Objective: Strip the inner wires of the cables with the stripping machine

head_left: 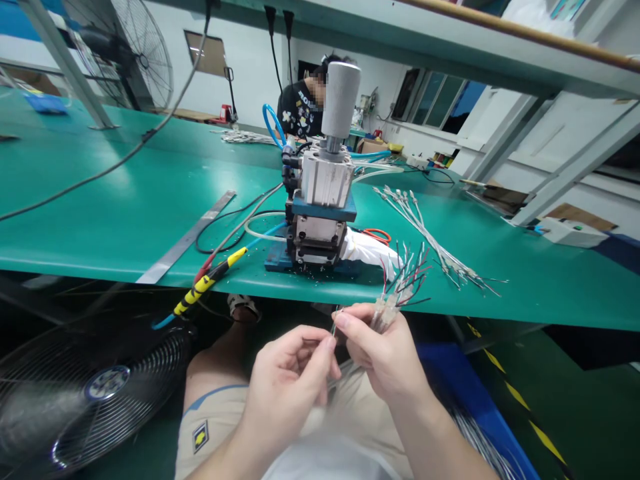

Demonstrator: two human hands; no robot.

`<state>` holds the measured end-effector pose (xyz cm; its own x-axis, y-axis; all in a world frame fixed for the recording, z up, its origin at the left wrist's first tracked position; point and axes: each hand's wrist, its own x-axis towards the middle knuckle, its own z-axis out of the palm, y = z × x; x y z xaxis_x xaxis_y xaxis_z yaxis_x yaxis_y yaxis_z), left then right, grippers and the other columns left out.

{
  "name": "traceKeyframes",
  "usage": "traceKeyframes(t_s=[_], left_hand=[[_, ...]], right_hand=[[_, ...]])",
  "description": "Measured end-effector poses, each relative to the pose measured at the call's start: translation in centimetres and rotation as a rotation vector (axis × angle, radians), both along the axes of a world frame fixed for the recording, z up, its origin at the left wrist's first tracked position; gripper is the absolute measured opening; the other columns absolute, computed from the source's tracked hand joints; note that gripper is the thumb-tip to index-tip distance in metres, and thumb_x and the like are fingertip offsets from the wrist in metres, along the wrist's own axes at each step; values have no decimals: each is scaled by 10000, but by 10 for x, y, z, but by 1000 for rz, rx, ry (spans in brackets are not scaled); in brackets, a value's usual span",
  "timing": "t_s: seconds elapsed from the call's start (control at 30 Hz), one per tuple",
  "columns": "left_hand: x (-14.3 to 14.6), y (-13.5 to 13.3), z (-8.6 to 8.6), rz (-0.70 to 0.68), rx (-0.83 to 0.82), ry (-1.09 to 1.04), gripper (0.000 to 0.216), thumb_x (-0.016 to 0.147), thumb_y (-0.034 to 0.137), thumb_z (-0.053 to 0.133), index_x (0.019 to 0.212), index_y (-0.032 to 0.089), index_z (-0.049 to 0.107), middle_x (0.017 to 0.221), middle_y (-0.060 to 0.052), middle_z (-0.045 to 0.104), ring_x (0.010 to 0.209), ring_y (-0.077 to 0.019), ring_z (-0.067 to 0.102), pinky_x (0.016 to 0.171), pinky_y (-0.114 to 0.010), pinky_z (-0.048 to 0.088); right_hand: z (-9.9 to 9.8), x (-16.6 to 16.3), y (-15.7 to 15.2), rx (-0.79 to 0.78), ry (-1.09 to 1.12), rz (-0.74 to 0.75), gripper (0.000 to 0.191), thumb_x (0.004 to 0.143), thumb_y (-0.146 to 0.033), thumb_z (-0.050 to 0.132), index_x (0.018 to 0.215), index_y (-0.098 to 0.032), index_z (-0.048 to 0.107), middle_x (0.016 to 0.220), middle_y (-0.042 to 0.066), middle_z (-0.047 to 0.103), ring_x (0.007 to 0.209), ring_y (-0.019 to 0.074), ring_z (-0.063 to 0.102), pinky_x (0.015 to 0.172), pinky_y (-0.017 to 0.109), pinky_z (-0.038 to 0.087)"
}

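Note:
My left hand (295,373) is closed, its thumb and forefinger pinching a thin wire (334,325) just below the table's front edge. Facing it, my right hand (383,350) pinches near the upper end of that wire between thumb and forefinger. The same right hand also grips a bundle of cables (386,312) against its palm. Clear connectors or sleeves show at the bundle's top, and loose red, black and white wire ends (407,273) fan out above. The lower part of the bundle is hidden behind my hands.
A pneumatic press (323,227) stands on the green table (240,243). More cables (425,233) lie at its right, a metal ruler (187,237) at its left. A floor fan (107,383) is at lower left, a blue bin (465,380) at lower right. Behind the press sits a person (300,107).

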<state>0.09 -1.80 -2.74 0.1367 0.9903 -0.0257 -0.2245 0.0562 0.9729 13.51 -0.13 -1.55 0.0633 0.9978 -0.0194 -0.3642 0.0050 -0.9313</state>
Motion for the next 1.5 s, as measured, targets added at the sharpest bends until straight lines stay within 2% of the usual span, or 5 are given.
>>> traceKeyframes(t_s=[0.43, 0.77, 1.03, 1.3, 1.5], left_hand=[[2, 0, 11, 59, -37, 40, 220, 817, 357, 743, 771, 147, 696, 451, 43, 533, 345, -52, 416, 350, -134, 336], [-6, 5, -4, -62, -25, -176, 266, 928, 420, 650, 954, 161, 703, 658, -5, 668, 457, -87, 573, 463, -181, 460], [2, 0, -3, 16, 88, -11, 128, 902, 280, 686, 877, 158, 714, 748, -45, 749, 582, -136, 696, 588, -205, 567], [2, 8, 3, -134, 45, 3, 259, 945, 334, 616, 763, 155, 659, 636, -31, 699, 494, -125, 640, 505, -200, 519], [-4, 11, -8, -22, 389, 282, 208, 964, 265, 580, 807, 164, 672, 659, -17, 694, 505, -116, 651, 484, -177, 508]], right_hand=[[1, 1, -1, -33, -16, 54, 227, 701, -351, 878, 755, -141, 808, 415, -72, 402, 366, 18, 211, 354, 180, 131], [5, 1, 3, -43, 63, 13, 293, 650, -373, 892, 675, -157, 696, 377, -111, 344, 337, 23, 178, 337, 182, 131], [-4, 0, 0, 156, -147, -156, 222, 818, -350, 789, 698, -176, 721, 451, -65, 426, 403, 72, 305, 409, 233, 280], [5, 0, 4, 148, -114, -10, 259, 824, -353, 784, 681, -179, 656, 427, -87, 391, 364, 53, 254, 374, 217, 224], [4, 14, 13, 130, -168, 54, 247, 833, -343, 775, 696, -169, 665, 442, -94, 362, 398, 55, 228, 398, 221, 175]])
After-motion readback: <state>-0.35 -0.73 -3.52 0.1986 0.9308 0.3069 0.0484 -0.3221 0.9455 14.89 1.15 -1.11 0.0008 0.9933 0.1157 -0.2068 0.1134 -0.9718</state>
